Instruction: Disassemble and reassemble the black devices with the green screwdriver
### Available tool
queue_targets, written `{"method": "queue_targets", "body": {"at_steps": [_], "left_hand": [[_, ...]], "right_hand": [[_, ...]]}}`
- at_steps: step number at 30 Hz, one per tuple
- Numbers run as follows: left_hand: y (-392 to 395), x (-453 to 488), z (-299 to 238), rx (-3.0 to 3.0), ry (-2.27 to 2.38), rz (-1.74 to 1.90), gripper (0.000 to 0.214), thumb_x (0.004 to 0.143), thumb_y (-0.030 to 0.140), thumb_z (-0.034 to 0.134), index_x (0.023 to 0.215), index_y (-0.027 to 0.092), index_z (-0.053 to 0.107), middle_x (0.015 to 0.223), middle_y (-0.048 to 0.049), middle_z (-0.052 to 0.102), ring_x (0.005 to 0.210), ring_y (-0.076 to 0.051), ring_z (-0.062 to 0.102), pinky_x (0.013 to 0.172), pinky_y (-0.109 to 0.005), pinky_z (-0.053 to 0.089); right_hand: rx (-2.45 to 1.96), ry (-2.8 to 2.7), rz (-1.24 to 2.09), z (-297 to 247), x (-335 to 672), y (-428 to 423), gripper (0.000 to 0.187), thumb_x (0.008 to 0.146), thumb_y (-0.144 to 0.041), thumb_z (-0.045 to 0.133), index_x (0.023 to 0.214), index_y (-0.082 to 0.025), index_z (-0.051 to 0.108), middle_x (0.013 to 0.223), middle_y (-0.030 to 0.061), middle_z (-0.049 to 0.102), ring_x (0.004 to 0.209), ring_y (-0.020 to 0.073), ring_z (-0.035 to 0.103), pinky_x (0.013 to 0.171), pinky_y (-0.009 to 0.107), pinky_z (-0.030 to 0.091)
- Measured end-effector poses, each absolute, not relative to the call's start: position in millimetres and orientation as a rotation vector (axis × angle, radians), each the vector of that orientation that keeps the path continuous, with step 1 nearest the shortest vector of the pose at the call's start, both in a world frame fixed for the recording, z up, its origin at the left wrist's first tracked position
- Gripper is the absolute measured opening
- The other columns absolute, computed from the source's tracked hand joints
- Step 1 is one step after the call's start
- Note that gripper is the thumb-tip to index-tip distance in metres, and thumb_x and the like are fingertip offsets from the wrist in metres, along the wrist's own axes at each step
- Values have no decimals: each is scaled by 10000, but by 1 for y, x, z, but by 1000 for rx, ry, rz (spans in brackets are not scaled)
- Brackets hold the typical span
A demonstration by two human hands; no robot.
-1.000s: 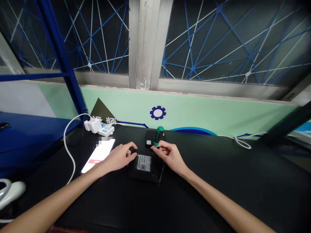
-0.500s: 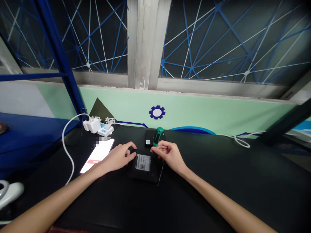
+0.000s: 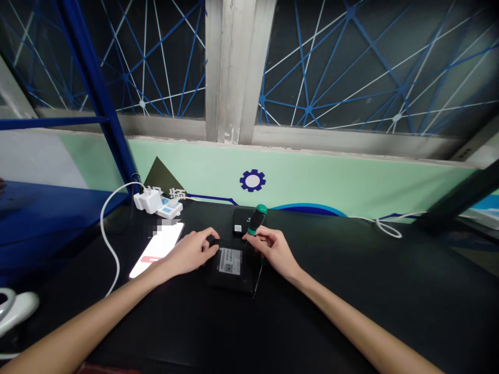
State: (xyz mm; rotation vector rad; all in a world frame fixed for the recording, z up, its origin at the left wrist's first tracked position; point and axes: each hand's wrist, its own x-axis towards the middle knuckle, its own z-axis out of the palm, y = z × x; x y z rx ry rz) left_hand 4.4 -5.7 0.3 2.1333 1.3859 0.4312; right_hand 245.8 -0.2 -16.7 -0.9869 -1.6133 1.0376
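A flat black device box (image 3: 231, 278) with a white printed label lies on the black tabletop. My left hand (image 3: 195, 252) grips its far left corner, thumb at the side and index finger curled over the back edge. Between the fingertips of my right hand (image 3: 276, 252) is a screwdriver (image 3: 257, 218) with a green and black handle. It stands tilted to the right over the box's far right corner; its tip is hard to make out. A second screwdriver (image 3: 258, 280) lies along the box's right side, its handle partly hidden under my right hand.
Behind the box sits another black piece (image 3: 238, 221) with a small white sticker. A phone (image 3: 156, 252) with a lit screen lies left of my left hand. Farther back is a white power strip (image 3: 170, 208) with a plugged-in adapter and cable. A white cable (image 3: 388, 231) runs along the wall.
The screwdriver's handle has tipped a little to the right in my right hand. My left hand and the device box have stayed in place.
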Motion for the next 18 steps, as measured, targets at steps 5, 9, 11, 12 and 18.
{"method": "queue_targets", "body": {"at_steps": [5, 9, 11, 12, 18], "left_hand": [[-5, 4, 1, 2143, 1383, 435, 308, 944, 432, 448, 1147, 229, 559, 530, 93, 589, 470, -154, 552, 678, -278, 415], [-5, 5, 2, 2135, 1374, 435, 316, 944, 439, 444, 1150, 226, 556, 528, 91, 581, 464, -155, 549, 647, -271, 412], [-5, 5, 2, 2137, 1378, 433, 312, 943, 434, 445, 1148, 226, 555, 528, 92, 578, 461, -154, 548, 641, -270, 411], [-5, 5, 2, 2139, 1380, 432, 308, 944, 431, 445, 1148, 227, 554, 529, 93, 578, 460, -153, 548, 644, -271, 412], [-5, 4, 0, 2142, 1379, 432, 291, 948, 424, 446, 1146, 237, 548, 532, 97, 577, 462, -152, 556, 643, -273, 413]], "right_hand": [[-988, -1598, 1101, -10, 246, -1, 391, 790, -549, 722, 788, -159, 753, 630, 16, 628, 519, 107, 458, 460, 243, 327], [-983, -1521, 1151, -9, 243, -2, 395, 749, -554, 767, 736, -172, 665, 746, 57, 729, 525, 114, 531, 463, 235, 374], [-975, -1481, 1171, -8, 242, -3, 417, 726, -557, 788, 706, -186, 598, 734, 58, 737, 527, 124, 559, 467, 232, 390], [-969, -1472, 1179, -8, 241, -4, 430, 720, -559, 792, 694, -191, 571, 727, 58, 740, 524, 125, 563, 471, 232, 397], [-971, -1497, 1134, -8, 241, -5, 405, 757, -553, 761, 698, -182, 612, 782, 75, 756, 515, 113, 522, 462, 235, 381]]}}
